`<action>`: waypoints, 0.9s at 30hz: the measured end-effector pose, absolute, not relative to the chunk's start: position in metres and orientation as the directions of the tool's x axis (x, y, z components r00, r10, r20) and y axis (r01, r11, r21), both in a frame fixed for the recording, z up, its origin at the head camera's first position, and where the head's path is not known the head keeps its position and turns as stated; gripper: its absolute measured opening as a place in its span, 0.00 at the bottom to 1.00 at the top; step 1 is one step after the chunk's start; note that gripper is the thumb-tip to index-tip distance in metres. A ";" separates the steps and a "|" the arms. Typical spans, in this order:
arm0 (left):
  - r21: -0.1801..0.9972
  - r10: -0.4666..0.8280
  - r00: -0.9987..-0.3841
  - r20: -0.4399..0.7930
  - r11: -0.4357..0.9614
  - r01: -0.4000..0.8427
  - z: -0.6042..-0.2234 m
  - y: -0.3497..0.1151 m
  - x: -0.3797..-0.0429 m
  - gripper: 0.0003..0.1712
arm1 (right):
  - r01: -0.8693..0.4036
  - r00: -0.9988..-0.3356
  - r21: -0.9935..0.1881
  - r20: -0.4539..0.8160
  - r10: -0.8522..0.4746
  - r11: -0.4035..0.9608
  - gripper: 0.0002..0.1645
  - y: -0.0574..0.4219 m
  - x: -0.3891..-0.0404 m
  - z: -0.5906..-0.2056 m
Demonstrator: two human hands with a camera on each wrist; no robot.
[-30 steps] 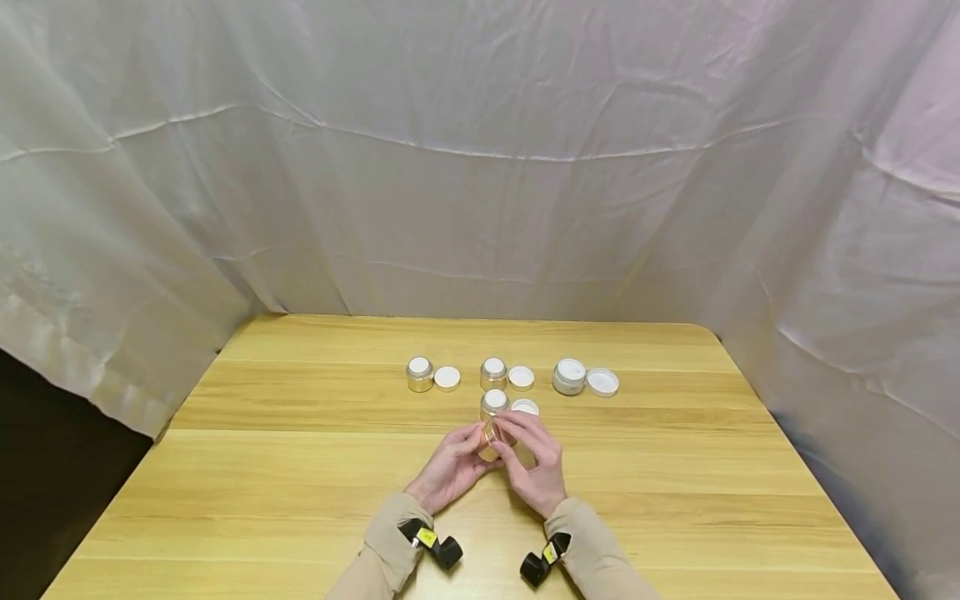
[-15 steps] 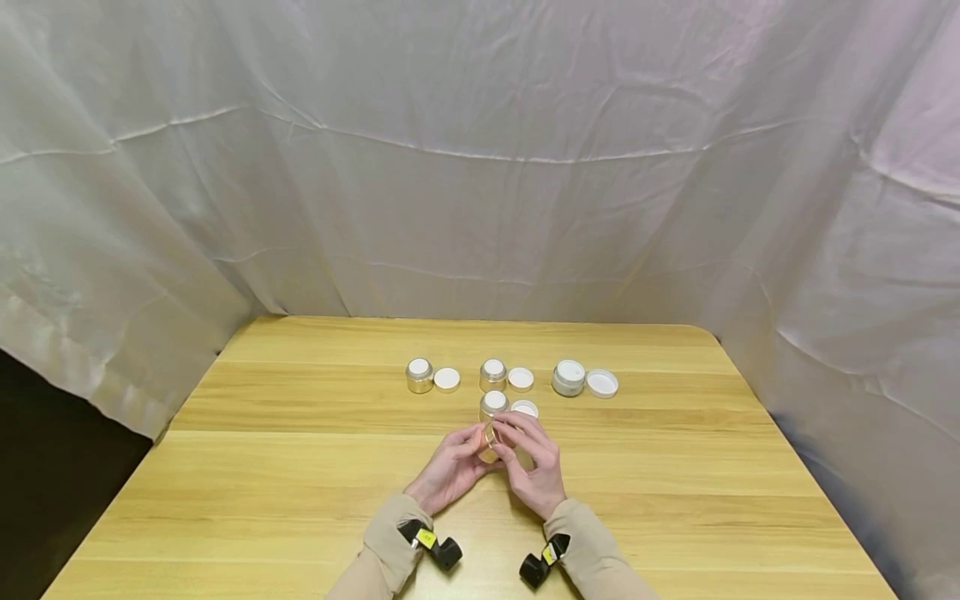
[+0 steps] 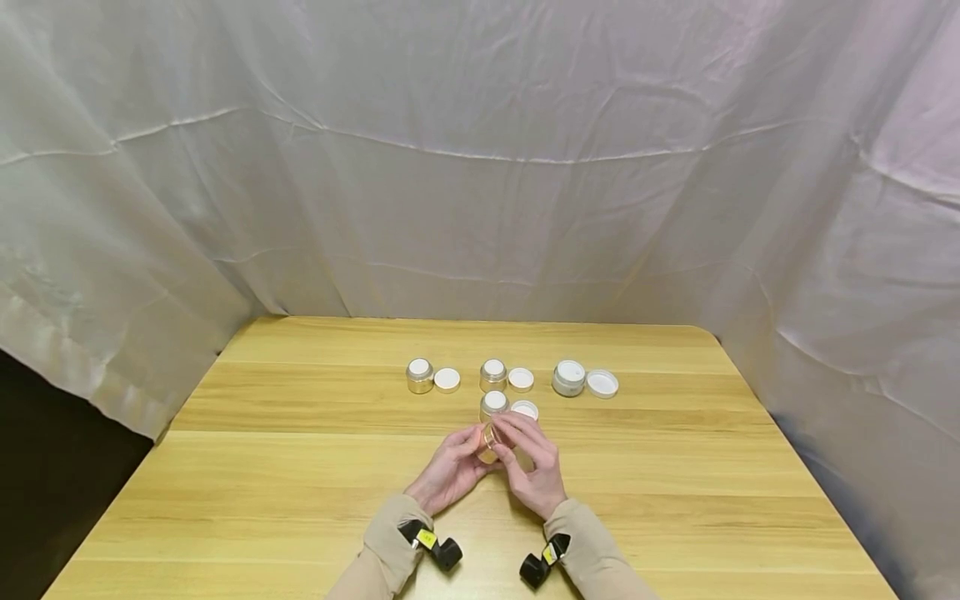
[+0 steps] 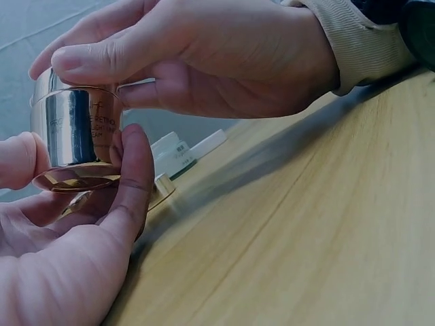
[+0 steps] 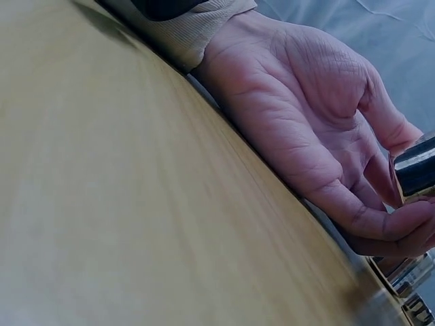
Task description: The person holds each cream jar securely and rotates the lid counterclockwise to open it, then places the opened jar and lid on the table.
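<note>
A shiny gold cosmetic jar (image 3: 487,450) is held up between both hands over the near middle of the table. My left hand (image 3: 447,473) grips its body from below and the side, thumb and fingers around it. From above, my right hand (image 3: 537,472) pinches the gold lid (image 4: 46,84) with thumb and fingers, as the left wrist view shows. The lid sits on top of the jar body. Dark printed lettering shows on the jar's side in that view. The right wrist view catches only part of the jar (image 5: 416,166) at its edge, with the left hand around it.
Just beyond the hands stands an uncovered jar (image 3: 494,402) with its lid (image 3: 525,408) beside it. Farther back are a left gold jar (image 3: 420,379), a middle one (image 3: 493,379) and a wider grey jar (image 3: 568,381), each beside its lid. Grey curtains surround the wooden table (image 3: 300,475).
The right hand's fingers have shifted very slightly at the jar's lid. Left hand, jar and the things on the table stay where they were.
</note>
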State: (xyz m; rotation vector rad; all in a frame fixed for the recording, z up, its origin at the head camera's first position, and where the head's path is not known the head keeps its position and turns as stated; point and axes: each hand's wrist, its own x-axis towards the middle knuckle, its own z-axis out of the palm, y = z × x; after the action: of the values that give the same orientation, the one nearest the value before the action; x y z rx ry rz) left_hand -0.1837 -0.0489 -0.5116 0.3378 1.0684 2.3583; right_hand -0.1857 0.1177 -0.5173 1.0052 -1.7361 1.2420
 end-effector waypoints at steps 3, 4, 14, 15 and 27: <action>0.761 0.561 -0.828 -0.001 -0.537 -0.365 -0.511 -0.049 -0.184 0.27 | -0.888 -0.425 -0.378 0.892 -0.154 0.262 0.27 0.118 -0.184 -0.515; 0.765 0.563 -0.827 -0.003 -0.531 -0.364 -0.511 -0.049 -0.184 0.29 | -0.880 -0.432 -0.381 0.891 -0.143 0.285 0.27 0.118 -0.184 -0.515; 0.771 0.541 -0.841 -0.015 -0.529 -0.354 -0.511 -0.049 -0.183 0.17 | -0.800 -0.459 -0.380 0.886 -0.065 0.465 0.21 0.118 -0.186 -0.520; 0.773 0.541 -0.841 -0.015 -0.527 -0.353 -0.510 -0.049 -0.183 0.16 | -0.795 -0.462 -0.381 0.885 -0.064 0.472 0.22 0.117 -0.186 -0.521; 0.788 0.561 -0.827 0.028 -0.522 -0.327 -0.512 -0.049 -0.184 0.14 | -0.878 -0.390 -0.308 0.904 -0.176 0.366 0.21 0.117 -0.185 -0.515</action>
State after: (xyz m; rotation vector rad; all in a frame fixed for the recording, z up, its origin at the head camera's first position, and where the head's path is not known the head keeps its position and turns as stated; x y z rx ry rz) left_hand -0.1843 -0.0486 -0.5124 0.3819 1.1267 2.3342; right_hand -0.1851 0.1166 -0.5151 0.9256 -1.8026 1.0726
